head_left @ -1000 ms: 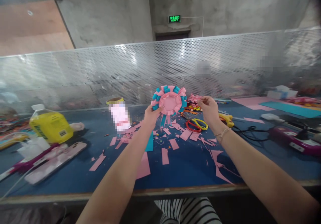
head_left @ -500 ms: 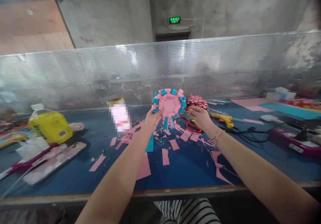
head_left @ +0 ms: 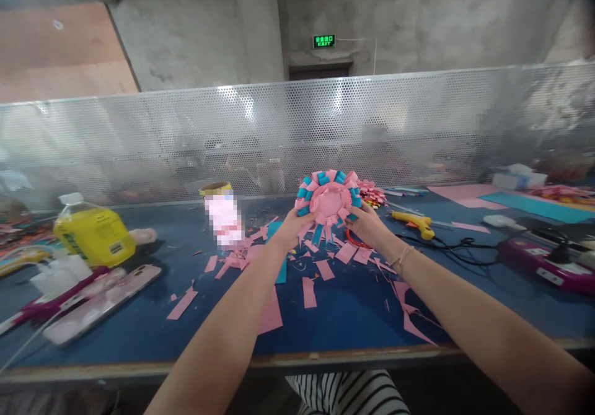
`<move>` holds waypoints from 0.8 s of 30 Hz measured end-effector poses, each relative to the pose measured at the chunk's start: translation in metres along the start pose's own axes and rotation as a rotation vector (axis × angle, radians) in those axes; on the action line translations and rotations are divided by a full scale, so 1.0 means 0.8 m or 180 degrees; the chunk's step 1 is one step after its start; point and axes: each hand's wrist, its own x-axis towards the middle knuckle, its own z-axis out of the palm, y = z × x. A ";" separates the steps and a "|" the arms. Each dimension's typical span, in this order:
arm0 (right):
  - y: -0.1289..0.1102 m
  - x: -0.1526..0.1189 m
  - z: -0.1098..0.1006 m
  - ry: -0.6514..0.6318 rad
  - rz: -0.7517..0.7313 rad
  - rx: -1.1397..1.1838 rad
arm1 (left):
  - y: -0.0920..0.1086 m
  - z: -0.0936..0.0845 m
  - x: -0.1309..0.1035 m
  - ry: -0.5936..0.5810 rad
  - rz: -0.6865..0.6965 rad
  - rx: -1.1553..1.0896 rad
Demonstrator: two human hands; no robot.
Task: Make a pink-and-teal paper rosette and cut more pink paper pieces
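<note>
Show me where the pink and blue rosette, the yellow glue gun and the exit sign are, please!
Rosette (head_left: pixel 329 204): head view, on its round pink middle.
Yellow glue gun (head_left: pixel 422 223): head view, on its body.
Exit sign (head_left: pixel 324 41): head view, middle of its face.

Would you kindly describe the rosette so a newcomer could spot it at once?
Start at the perforated metal screen, then find the left hand and right hand before it. Between them is the rosette, whose ring of pink and blue loops sets it apart from the flat pink scraps below.
</note>
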 end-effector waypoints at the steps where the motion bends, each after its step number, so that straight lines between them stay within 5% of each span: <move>1: -0.001 0.000 -0.001 0.0095 0.0009 0.0028 | 0.001 -0.003 0.000 -0.0061 -0.0023 -0.0097; 7: -0.003 0.003 -0.006 0.0428 0.0103 0.0181 | 0.017 -0.016 0.000 -0.0265 -0.0095 -0.0531; 24: 0.004 0.013 -0.011 0.0321 -0.0285 -0.0681 | 0.011 -0.015 0.014 0.0542 0.0200 0.0036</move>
